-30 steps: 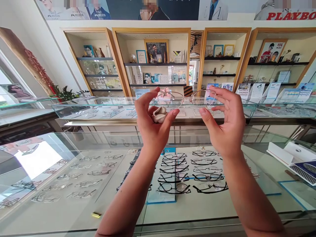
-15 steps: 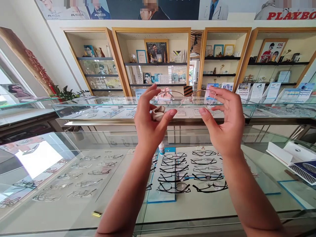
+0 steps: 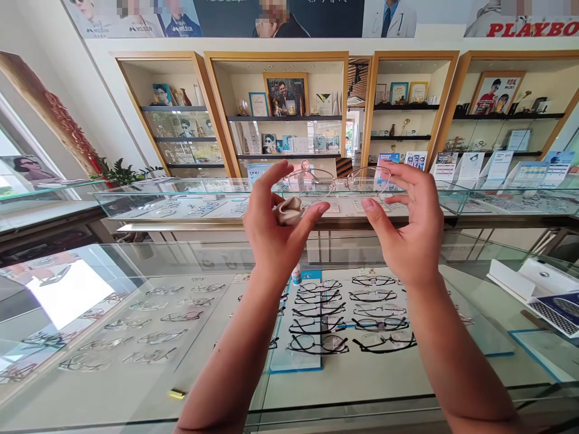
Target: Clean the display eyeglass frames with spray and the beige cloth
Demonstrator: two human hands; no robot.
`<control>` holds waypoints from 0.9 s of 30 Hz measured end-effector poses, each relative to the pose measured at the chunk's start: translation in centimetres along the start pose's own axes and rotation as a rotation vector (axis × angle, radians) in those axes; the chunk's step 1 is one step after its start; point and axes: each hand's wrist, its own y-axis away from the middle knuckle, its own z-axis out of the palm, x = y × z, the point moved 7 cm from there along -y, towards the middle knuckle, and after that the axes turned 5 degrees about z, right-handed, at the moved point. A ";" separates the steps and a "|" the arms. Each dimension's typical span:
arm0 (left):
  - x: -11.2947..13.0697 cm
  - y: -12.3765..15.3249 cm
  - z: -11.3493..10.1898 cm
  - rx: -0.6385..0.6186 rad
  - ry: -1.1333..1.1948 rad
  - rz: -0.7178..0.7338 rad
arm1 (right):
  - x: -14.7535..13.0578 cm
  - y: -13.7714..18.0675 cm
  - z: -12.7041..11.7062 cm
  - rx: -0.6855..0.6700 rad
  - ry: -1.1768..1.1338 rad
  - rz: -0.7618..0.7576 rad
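Observation:
A pair of thin-rimmed eyeglasses (image 3: 334, 182) is held up in front of me, lenses facing me, above the glass counter. My left hand (image 3: 274, 229) grips its left side with raised fingertips, the thumb apart from the frame. A crumpled beige cloth (image 3: 289, 211) is tucked in the same palm. On the other side, the fingertips of my right hand (image 3: 411, 226) hold the right edge of the eyeglasses, and that thumb points inward below the lens. Fingers partly hide both ends of the frame.
Below the hands, a glass display counter (image 3: 362, 386) contains rows of spectacle frames (image 3: 319, 310). A small white bottle (image 3: 296, 275) stands beyond my left wrist. A yellow object (image 3: 177, 394) lies at front left, and an open white case (image 3: 534, 283) at right. Another display counter (image 3: 203, 226) runs behind.
Both hands and the eyeglasses have shifted slightly left, and the eyeglasses look a little more tilted. The grip on the frame and the cloth is the same.

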 end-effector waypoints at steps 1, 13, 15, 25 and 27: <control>0.1 0.1 0.0 0.007 -0.009 -0.001 | 0.0 0.0 0.0 -0.004 0.000 0.004; 0.6 0.3 -0.3 0.132 -0.008 -0.017 | 0.2 0.1 0.1 0.006 0.026 0.043; 0.4 0.4 -0.3 0.147 0.006 -0.039 | 0.2 0.1 0.1 0.011 0.029 0.045; 0.4 1.0 -0.2 0.215 -0.005 -0.031 | 0.1 0.2 0.4 0.026 0.028 0.030; 0.3 1.1 -0.1 0.226 0.011 -0.032 | 0.1 0.3 0.5 0.029 0.030 0.023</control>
